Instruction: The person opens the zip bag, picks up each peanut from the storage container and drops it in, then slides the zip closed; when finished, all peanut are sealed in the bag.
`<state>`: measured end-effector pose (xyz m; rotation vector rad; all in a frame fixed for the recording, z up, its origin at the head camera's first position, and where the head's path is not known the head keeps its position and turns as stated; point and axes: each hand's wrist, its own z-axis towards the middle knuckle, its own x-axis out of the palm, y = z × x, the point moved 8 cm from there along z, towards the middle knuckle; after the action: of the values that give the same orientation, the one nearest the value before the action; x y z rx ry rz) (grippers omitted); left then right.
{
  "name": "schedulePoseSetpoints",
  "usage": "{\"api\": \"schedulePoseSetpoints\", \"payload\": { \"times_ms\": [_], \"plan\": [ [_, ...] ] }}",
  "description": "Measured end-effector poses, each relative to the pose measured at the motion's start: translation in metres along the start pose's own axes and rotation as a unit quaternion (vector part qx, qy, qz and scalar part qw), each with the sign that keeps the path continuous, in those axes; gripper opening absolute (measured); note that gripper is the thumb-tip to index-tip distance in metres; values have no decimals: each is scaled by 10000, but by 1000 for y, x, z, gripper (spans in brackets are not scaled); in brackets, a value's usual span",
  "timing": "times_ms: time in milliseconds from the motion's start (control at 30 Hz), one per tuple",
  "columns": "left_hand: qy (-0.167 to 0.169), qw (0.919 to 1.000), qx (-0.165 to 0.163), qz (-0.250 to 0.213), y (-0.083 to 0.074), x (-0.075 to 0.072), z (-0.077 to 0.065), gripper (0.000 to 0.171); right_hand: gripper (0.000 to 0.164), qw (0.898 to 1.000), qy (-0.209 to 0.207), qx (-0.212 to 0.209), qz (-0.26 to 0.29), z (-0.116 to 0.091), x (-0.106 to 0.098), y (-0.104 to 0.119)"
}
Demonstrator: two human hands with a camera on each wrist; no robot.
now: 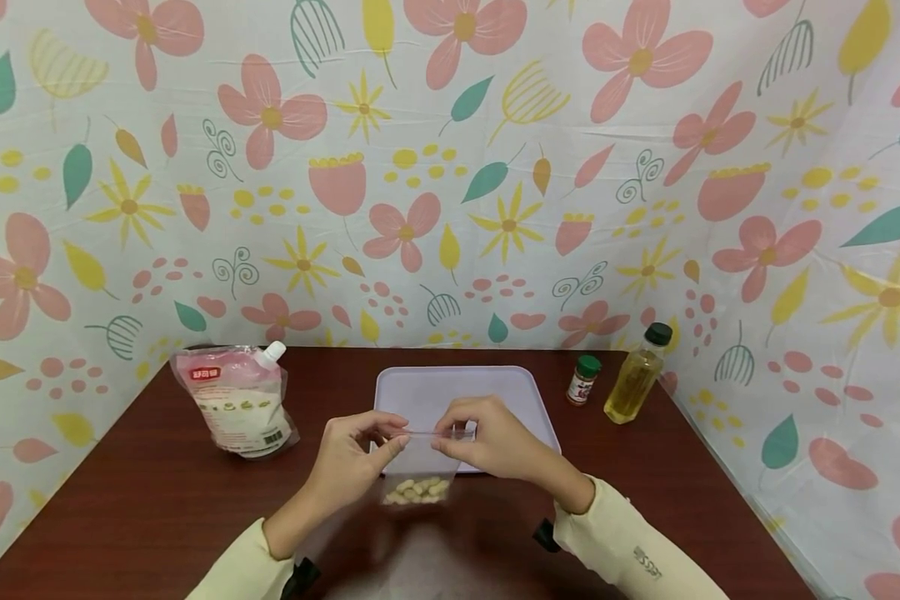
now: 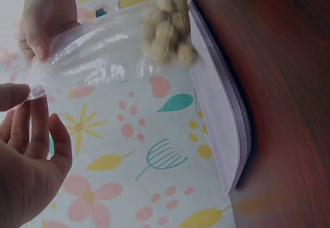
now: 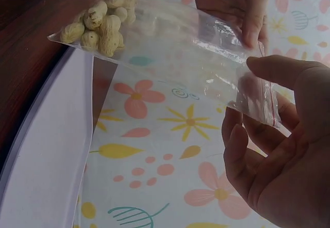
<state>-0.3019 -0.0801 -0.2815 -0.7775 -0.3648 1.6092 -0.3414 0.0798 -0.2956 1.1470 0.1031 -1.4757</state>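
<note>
A clear zip bag (image 1: 429, 463) hangs upright between both hands, its zip strip at the top. Several unshelled peanuts (image 1: 417, 491) lie at its bottom, seen closer in the right wrist view as tan peanuts (image 3: 105, 29). My left hand (image 1: 354, 457) pinches the strip's left end between thumb and fingers. With thumb and fingertips, my right hand (image 1: 495, 446) pinches the same strip toward its right end. In the left wrist view, the bag (image 2: 98, 58) stretches from both hands' fingertips to the peanuts.
A pale lilac tray (image 1: 457, 383) lies on the dark wooden table (image 1: 157, 517) behind the hands. To the left stands a spouted pouch (image 1: 236, 404). At the right are a green-capped jar (image 1: 583, 381) and an oil bottle (image 1: 636, 379). Flowered cloth (image 1: 435, 167) encloses the back and sides.
</note>
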Motion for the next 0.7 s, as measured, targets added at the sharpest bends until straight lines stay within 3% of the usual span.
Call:
{"api": "schedulePoseSetpoints", "payload": {
  "times_ms": [167,433,700],
  "plan": [
    [-4,10000,-25,6,0,-1,0,18,7,10000,-53,65,16,1,-1,1],
    [-76,9997,227,0,-4,-2,0,20,4,9993,-113,-67,341,2,1,6],
    [17,9999,112,-34,-3,0,0,21,6,9977,-130,7,667,4,6,11]
  ]
}}
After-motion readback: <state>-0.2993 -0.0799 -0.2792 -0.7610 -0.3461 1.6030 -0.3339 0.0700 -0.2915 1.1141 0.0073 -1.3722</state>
